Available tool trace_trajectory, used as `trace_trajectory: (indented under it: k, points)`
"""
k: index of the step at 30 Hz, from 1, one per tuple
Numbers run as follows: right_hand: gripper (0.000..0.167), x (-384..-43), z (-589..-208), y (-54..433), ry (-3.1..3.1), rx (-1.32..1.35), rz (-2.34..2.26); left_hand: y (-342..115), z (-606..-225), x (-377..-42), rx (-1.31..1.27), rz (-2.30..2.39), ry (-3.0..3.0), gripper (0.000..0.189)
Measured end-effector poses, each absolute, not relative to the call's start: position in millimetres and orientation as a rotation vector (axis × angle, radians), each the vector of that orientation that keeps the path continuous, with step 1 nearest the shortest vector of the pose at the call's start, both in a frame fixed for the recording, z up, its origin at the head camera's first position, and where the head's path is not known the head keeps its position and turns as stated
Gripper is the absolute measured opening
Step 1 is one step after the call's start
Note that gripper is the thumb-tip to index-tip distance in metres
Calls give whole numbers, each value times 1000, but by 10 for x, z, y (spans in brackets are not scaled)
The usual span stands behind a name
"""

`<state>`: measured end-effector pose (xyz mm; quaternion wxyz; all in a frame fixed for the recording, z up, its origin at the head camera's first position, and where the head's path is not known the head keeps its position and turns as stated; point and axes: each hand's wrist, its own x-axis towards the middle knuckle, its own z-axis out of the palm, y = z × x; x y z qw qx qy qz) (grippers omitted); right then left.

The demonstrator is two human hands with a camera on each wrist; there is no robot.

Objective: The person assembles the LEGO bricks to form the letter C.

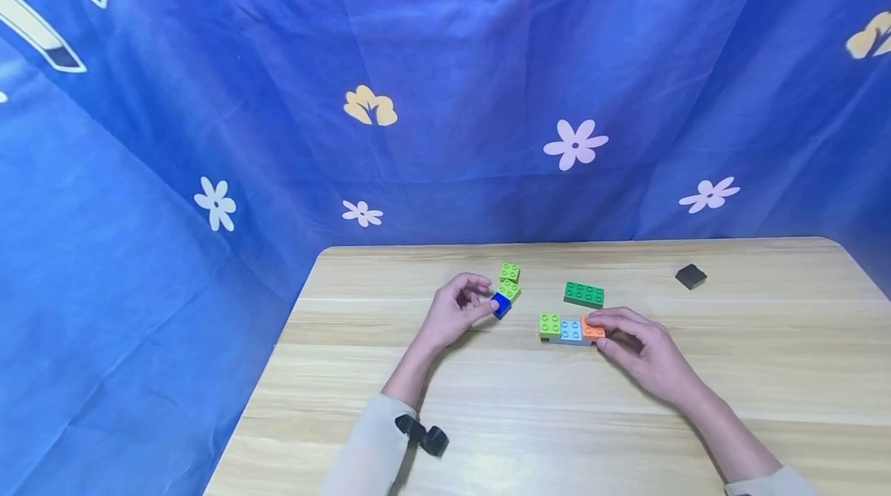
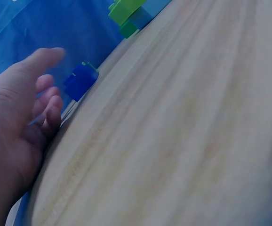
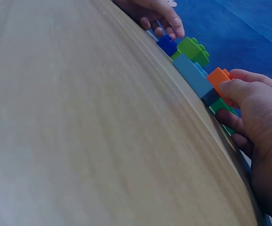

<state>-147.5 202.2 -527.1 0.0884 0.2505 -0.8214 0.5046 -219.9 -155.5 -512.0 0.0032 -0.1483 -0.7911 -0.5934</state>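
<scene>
My right hand (image 1: 650,357) pinches an orange toy brick (image 3: 219,81) between thumb and fingers. That brick sits at the right end of a row, beside a light blue brick (image 1: 571,330) and a lime green brick (image 1: 550,324), with greyish-blue and dark pieces showing beneath. My left hand (image 1: 455,310) hovers around a dark blue brick (image 2: 81,82), its fingers loosely bent. In the left wrist view, a gap shows between the thumb and this brick. Two lime green bricks, a nearer one (image 1: 509,291) and a farther one (image 1: 510,271), lie just behind the blue brick.
A green brick (image 1: 584,294) with two rows of studs lies behind the joined row. Farther right is a small black piece (image 1: 691,276). The wooden table (image 1: 529,419) ends at a blue patterned cloth (image 1: 452,132) hanging behind and to the left.
</scene>
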Motion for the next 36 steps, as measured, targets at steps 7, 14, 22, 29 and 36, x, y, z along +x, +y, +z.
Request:
trace_trajectory:
  k: [7,14,22,29,36]
  points:
    - [45,-1470,-5263,2007,-2442,737,1491,-1540,-5110,-2186,-549,-1824,-2544,46]
    - [46,-1466,-5264,2008,-2438,740,1464,-1495,-5086,-2154,-560,-1737,-2611,40]
    - [46,-1464,-5257,2005,-2443,735,1460,-1512,-5070,-2099,-610,-1911,-2532,33]
    - [46,-1458,-5248,2020,-2454,729,1450,-1250,-5066,-1948,-692,-2321,-2259,38]
    - [45,-1485,-5270,2026,-2461,723,1466,-911,-5067,-1800,-753,-2353,-2203,42]
